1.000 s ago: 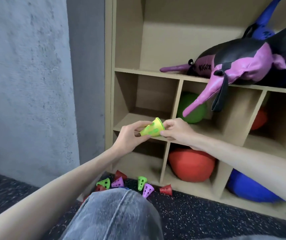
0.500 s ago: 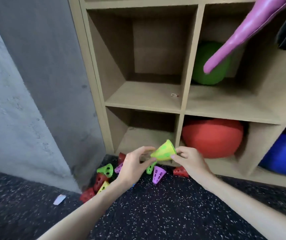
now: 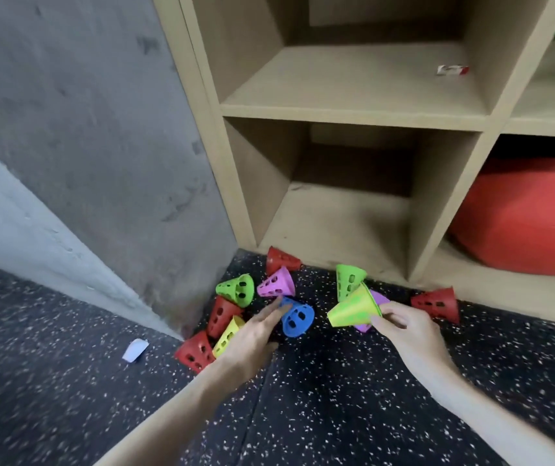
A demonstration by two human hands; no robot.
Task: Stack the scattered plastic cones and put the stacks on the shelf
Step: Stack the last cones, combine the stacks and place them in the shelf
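My right hand (image 3: 407,331) pinches the wide rim of a lime-yellow cone stack (image 3: 353,309), held on its side above the floor. My left hand (image 3: 252,334) is open, its straight fingers reaching toward a blue cone (image 3: 298,319) and touching its narrow end. Several cones lie scattered on the floor: a green one (image 3: 237,289), a pink one (image 3: 278,282), red ones (image 3: 281,258) (image 3: 220,314) (image 3: 195,351) (image 3: 436,302), a yellow one (image 3: 227,334), another green one (image 3: 348,279) and a purple one (image 3: 378,299) partly hidden behind the held stack.
A wooden cubby shelf (image 3: 353,112) stands against the grey wall (image 3: 84,129). A big red ball (image 3: 525,216) fills the lower right cubby. A small red-and-white scrap (image 3: 452,69) lies in the upper cubby, and a white paper scrap (image 3: 135,349) on the speckled floor (image 3: 336,398).
My left hand let go of the lime-yellow stack and dropped to the blue cone on the floor. The right hand keeps the stack, now lower. My view tilted down toward the floor.
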